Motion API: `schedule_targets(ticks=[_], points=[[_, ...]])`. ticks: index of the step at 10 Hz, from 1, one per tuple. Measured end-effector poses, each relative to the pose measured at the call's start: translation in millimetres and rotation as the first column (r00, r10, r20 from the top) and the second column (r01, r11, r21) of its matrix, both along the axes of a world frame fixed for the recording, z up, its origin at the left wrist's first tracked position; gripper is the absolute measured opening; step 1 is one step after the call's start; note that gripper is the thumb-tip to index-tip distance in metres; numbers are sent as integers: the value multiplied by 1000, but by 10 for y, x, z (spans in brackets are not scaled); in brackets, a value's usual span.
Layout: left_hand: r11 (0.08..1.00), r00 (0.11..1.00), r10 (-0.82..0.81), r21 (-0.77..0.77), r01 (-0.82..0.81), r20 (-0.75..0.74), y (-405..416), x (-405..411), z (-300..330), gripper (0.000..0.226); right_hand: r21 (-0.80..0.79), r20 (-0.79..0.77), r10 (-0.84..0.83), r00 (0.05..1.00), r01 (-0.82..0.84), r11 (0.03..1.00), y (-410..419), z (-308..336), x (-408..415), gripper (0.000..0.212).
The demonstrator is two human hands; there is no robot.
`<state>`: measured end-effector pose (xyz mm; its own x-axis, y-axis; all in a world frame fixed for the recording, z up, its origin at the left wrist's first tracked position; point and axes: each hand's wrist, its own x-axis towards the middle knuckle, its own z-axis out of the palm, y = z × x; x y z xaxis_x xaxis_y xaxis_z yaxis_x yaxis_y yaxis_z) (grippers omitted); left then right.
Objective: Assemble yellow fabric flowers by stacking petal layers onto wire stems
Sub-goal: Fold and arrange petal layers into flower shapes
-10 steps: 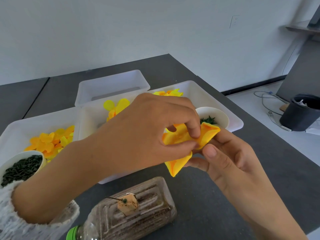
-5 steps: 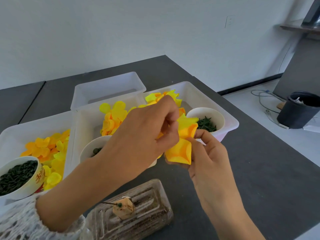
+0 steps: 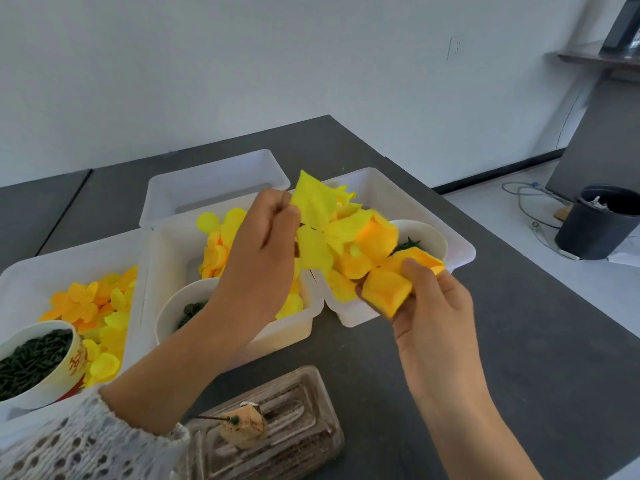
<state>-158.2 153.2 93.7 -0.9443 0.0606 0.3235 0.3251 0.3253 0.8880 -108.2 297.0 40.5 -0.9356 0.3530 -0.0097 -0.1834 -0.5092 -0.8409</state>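
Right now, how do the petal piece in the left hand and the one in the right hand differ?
The left hand pinches a lemon-yellow petal layer with pointed tips, raised above the trays. The right hand grips an orange-yellow petal layer with rounded, cupped lobes, held lower. Both are fabric flower layers.

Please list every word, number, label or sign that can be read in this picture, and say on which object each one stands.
No text can be read.
Red marks on the side of the white bowl at the left: decoration or characters, too blurred to tell.
The plastic bottle lying at the front shows no label.
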Motion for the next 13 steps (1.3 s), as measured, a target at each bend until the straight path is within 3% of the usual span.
schedule_targets(ticks=[1,2,3,4,5,6,8,10,11,12,13], points=[[983,992,-76,173,57,104,-40,-37,-83,14,108,-79,-90,993,98,989,5,-45,42,19],[874,939,-202,485,43,280,-23,-59,-147,17,157,-81,-125,989,136,978,16,-83,69,22],[842,926,-97,526,-120,365,-35,-238,-122,19,164,-14,-253,967,252,954,98,-113,112,18],[856,900,107,421,-300,423,-102,-522,-50,19,190,26,-347,938,336,922,285,-152,166,28],[981,937,138,86,-174,320,-117,-702,-127,16,195,61,-325,944,308,931,367,-174,216,37],[982,990,61,-183,-37,125,-49,-778,-245,11,215,93,-290,953,265,940,372,-190,234,44],[895,1000,-2,-445,1,-2,136,-898,-361,17,251,110,-333,936,298,921,443,-206,267,43],[937,974,-50,-327,122,220,274,-1085,-420,44,258,156,-315,936,269,928,460,-270,312,33],[917,956,-38,-370,149,291,313,-1129,-468,56,259,168,-301,939,253,932,446,-277,321,29],[871,969,2,-477,120,247,336,-1089,-481,70,271,177,-297,938,244,931,451,-285,322,30],[838,997,20,-545,24,75,308,-924,-386,68,319,140,-289,947,233,919,423,-287,308,34]])
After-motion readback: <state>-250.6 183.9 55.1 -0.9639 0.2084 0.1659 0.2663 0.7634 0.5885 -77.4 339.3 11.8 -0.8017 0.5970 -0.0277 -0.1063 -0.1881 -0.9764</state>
